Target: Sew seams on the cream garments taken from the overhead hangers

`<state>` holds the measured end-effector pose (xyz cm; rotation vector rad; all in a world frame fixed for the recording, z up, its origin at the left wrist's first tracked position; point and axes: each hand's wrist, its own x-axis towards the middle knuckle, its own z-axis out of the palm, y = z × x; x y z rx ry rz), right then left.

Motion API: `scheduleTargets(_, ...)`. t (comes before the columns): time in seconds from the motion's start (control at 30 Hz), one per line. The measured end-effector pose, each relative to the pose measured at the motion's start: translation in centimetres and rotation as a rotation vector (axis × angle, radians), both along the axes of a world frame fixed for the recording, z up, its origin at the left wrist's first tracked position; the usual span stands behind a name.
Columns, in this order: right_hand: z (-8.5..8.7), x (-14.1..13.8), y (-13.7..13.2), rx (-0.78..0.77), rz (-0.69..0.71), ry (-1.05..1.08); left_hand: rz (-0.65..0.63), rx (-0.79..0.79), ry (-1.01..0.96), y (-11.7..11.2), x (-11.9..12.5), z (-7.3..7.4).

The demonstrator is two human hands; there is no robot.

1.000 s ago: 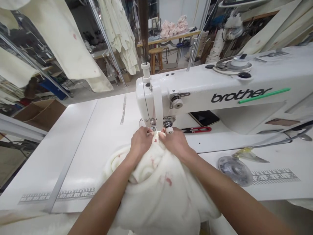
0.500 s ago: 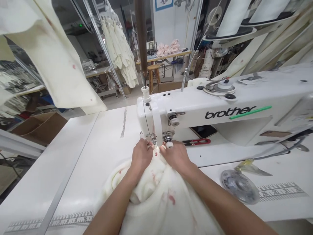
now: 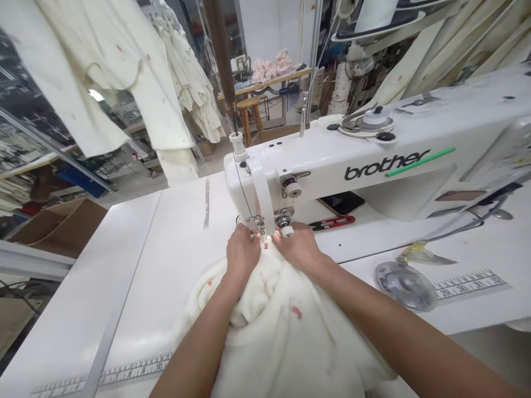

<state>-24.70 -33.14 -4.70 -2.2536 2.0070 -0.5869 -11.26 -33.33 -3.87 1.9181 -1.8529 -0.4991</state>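
Note:
Cream fabric (image 3: pixel 286 331) with small red prints lies bunched on the table between my forearms and runs up to the needle area of a white sewing machine (image 3: pixel 323 160). My left hand (image 3: pixel 243 249) is closed on the fabric's edge just left of the presser foot (image 3: pixel 261 225). On the other side, my right hand (image 3: pixel 299 246) pinches the fabric close to the foot, its fingertips partly behind the tension knob (image 3: pixel 286 226). The fabric under the foot is mostly hidden by my fingers.
Red thread snips (image 3: pixel 334 222) and a phone (image 3: pixel 342 203) lie under the machine arm. A clear round container (image 3: pixel 406 286) sits on the right of the table, by a printed ruler. Cream garment pieces (image 3: pixel 95 66) hang at the left, above a cardboard box (image 3: pixel 58 226).
The camera view has tilted down and shifted slightly, so the machine sits higher in view. The hanging pieces at left appear moved. Both hands keep their hold beside the presser foot.

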Motion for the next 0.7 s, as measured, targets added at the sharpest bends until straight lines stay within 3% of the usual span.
scheduleTargets(0.53, -0.5, 0.3, 0.1, 0.008, 0.012, -0.001, 0.027, -0.009, 0.012, -0.5, 0.0, -0.2)
scheduleTargets(0.7, 0.2, -1.0, 0.8, 0.014, 0.117, -0.117, -0.013, 0.000, 0.079, -0.3, 0.3, -0.2)
